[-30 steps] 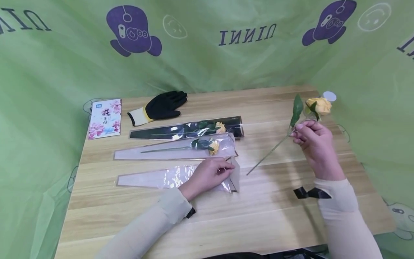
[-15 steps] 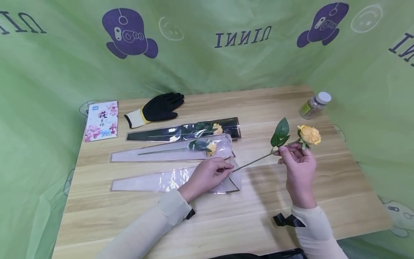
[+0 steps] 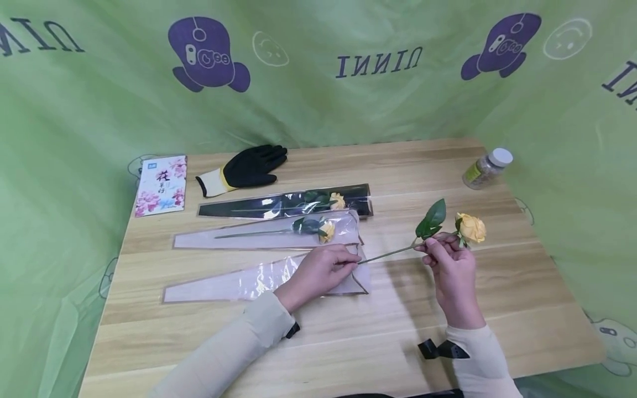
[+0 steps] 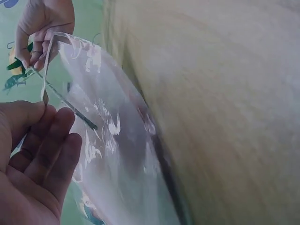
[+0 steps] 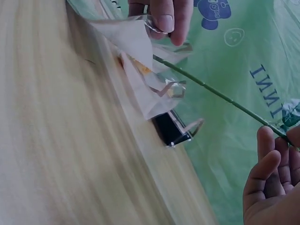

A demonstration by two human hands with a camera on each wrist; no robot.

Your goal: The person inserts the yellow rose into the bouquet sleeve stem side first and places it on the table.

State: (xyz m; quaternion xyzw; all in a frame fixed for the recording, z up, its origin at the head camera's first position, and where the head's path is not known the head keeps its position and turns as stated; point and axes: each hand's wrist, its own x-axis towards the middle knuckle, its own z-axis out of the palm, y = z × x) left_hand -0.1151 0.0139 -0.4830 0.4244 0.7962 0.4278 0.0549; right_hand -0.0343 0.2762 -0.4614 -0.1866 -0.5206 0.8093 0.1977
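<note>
My right hand (image 3: 450, 271) pinches the stem of a yellow artificial rose (image 3: 471, 228) just below its bloom, beside a green leaf (image 3: 432, 219). The stem slants down to the left. Its tip is inside the mouth of a white clear-fronted flower sleeve (image 3: 214, 284), as the left wrist view shows through the film (image 4: 112, 126). With thumb and fingertips, my left hand (image 3: 320, 272) pinches the edge of that sleeve's mouth and lifts it. In the right wrist view the green stem (image 5: 211, 89) runs between both hands.
Behind lie a white sleeve (image 3: 191, 240) and a black sleeve (image 3: 214, 209), each with a yellow rose inside. A black-and-white glove (image 3: 249, 167), a floral-printed packet (image 3: 160, 186) and a white-capped jar (image 3: 486, 168) stand or lie along the back of the wooden table (image 3: 398, 342).
My right hand has come down and to the left with the rose, and the stem's tip has entered the sleeve's mouth. My left hand keeps its pinch on the sleeve.
</note>
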